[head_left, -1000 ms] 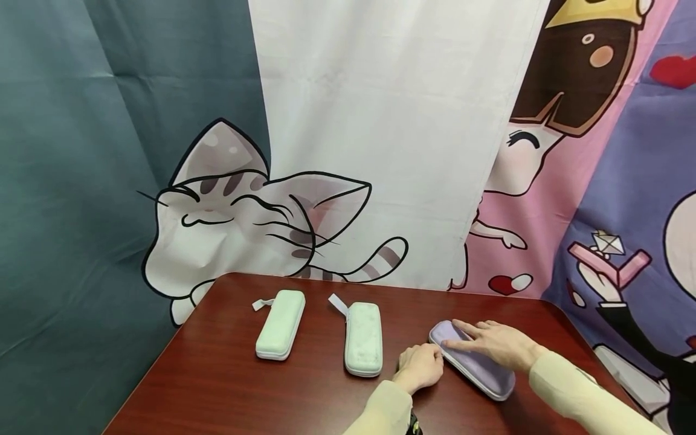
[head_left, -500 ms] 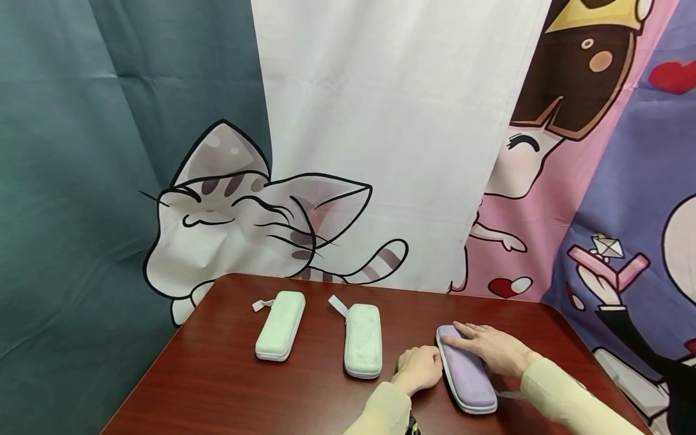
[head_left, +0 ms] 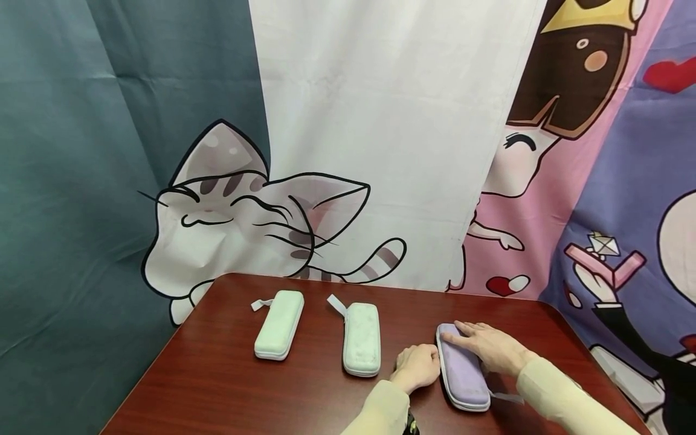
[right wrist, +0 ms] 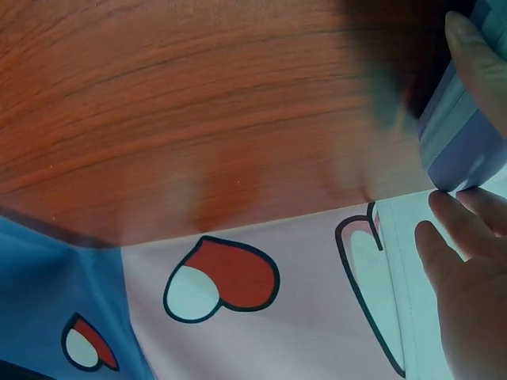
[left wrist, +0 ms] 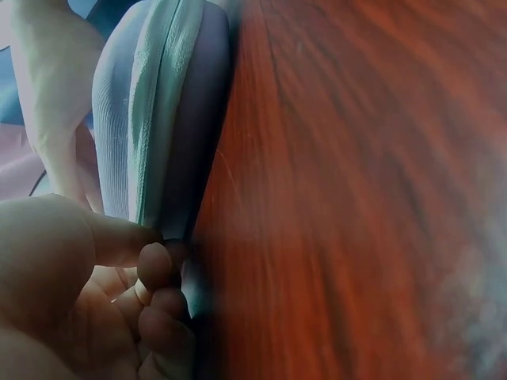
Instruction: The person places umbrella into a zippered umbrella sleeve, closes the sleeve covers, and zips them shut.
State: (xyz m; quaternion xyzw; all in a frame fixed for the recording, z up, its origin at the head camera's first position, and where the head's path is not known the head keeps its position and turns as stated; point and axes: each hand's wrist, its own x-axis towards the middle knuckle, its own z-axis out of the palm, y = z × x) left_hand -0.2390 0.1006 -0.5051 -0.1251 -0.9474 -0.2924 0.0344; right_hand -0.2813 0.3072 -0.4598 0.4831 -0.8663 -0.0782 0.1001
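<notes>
A purple zip pencil case (head_left: 466, 374) lies at the right of the table, a ribbon strap (head_left: 505, 397) sticking out at its near right. My right hand (head_left: 492, 348) holds its far end: the thumb (right wrist: 479, 71) lies on one side, and fingertips touch the end in the right wrist view. At the case's left edge, my left hand (head_left: 416, 365) has curled fingers. In the left wrist view its thumb and index finger pinch at the case's white zipper (left wrist: 154, 119); what lies between these fingertips is hidden. The zipper looks closed along the part that shows.
Two pale green pencil cases, one at the left (head_left: 280, 325) and one in the middle (head_left: 362, 339), lie on the reddish-brown table (head_left: 217, 386). Each has a strap at its far left. A printed curtain (head_left: 380, 139) hangs along the table's far edge.
The purple pencil case has turned, its near end swinging leftward, and its strap has come into view. My right hand has shifted slightly with it. My left hand has stayed nearly in place.
</notes>
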